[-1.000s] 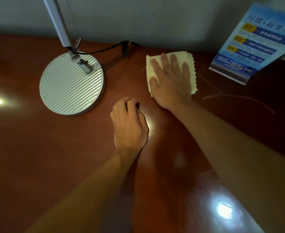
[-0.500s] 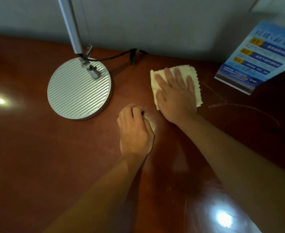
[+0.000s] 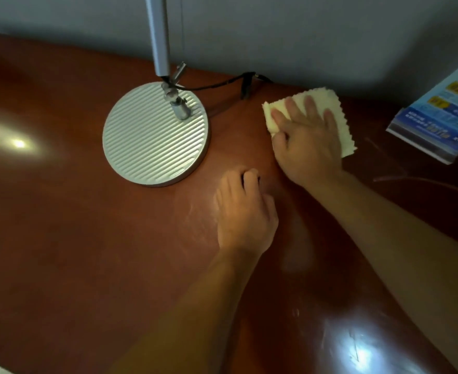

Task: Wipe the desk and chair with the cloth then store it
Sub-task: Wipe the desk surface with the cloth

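Observation:
A pale yellow cloth (image 3: 344, 125) with zigzag edges lies flat on the glossy red-brown desk (image 3: 74, 238), near the back wall. My right hand (image 3: 306, 141) presses down on the cloth with straight, spread fingers and covers most of it. My left hand (image 3: 244, 211) rests on the bare desk just in front of the cloth, fingers curled under, holding nothing. The chair is out of view.
A silver ribbed round lamp base (image 3: 155, 133) with its pole (image 3: 157, 33) stands left of the cloth. A black cable (image 3: 222, 83) runs along the wall behind. A blue leaflet stand (image 3: 443, 114) sits at the far right. Light glares off the desk.
My right hand has slid the cloth slightly back toward me and to the right over the desk. The left hand stays curled in place. The camera has shifted.

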Demonstrator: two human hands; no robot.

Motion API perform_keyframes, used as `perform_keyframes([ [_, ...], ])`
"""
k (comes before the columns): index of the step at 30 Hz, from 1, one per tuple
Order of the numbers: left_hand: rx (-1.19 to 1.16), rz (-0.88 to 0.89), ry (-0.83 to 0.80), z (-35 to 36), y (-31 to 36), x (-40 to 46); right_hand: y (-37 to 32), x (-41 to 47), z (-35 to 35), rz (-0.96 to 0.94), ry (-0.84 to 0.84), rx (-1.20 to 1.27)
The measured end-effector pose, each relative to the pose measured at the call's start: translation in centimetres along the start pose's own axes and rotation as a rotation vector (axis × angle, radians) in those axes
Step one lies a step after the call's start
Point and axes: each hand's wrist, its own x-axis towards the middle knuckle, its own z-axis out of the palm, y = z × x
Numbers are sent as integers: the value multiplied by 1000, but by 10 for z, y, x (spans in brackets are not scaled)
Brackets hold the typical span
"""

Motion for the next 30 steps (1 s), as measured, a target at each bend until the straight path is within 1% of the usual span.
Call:
perform_keyframes([
  [3, -32, 16, 21, -1, 1, -1, -15, -42, 10, -42, -3, 3],
  [6, -55, -2, 51, -2, 3, 0, -11, -72, 13, -83, -25, -9],
  [8, -47, 9, 34, -1, 2, 1, -10, -55, 10, -78, -31, -38],
  [12, -10, 3, -1, 0, 1, -1, -20, 12, -2, -1, -81, -12],
  [14, -9, 6, -11, 0, 1, -2, -18, 14, 1, 19, -59, -18],
  [17, -15, 9, 2, 0, 0, -1, -6, -34, 8, -13, 11, -29],
  [20, -6, 18, -2, 0, 1, -1, 11, -80, 9, -30, -22, -48],
  [22, 19, 21, -5, -1, 0, -1, 13, -90, 9, -15, -29, -39],
  [25, 17, 42, -1, 1, -1, -1, -5, -75, 10, -15, -28, -11],
  [27, -1, 76, 5, 3, -2, -2, -24, -47, 9, -94, -57, 24],
  [28, -32, 70, 9, 3, -2, -1, -32, -34, 9, -123, -82, 42],
  [30, -101, -3, 26, 1, -3, 0, -42, -16, 10, -150, -92, 71],
])
